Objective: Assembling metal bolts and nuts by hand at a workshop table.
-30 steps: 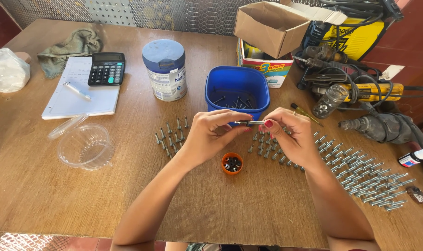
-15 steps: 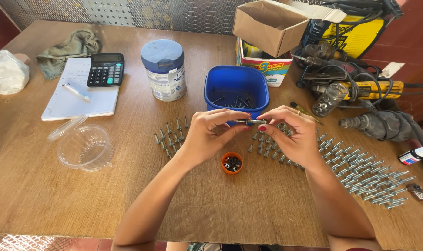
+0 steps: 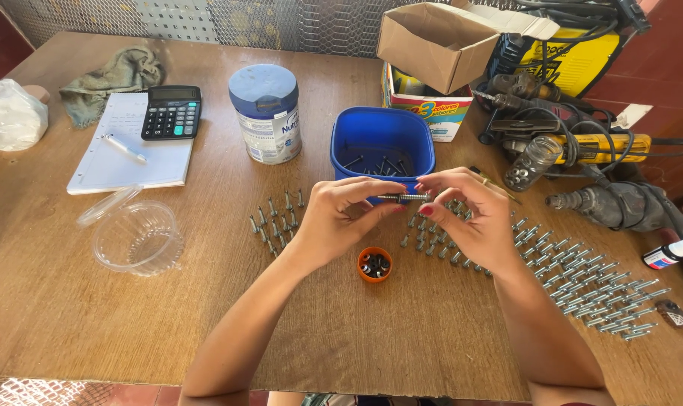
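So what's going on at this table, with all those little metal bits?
A person holds one screw level between both hands: the left hand pinches one end, the right hand the other, above the wooden table. Below them sits a small orange cap of dark little parts. A blue tub behind holds more screws, and rows of screws lie laid out at the right, a smaller group at the left.

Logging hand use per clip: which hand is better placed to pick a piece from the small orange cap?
Probably the left hand: the orange cap lies just below its wrist. The right hand sits farther off, over the rows of screws. Both pinch the same screw, so one must let go.
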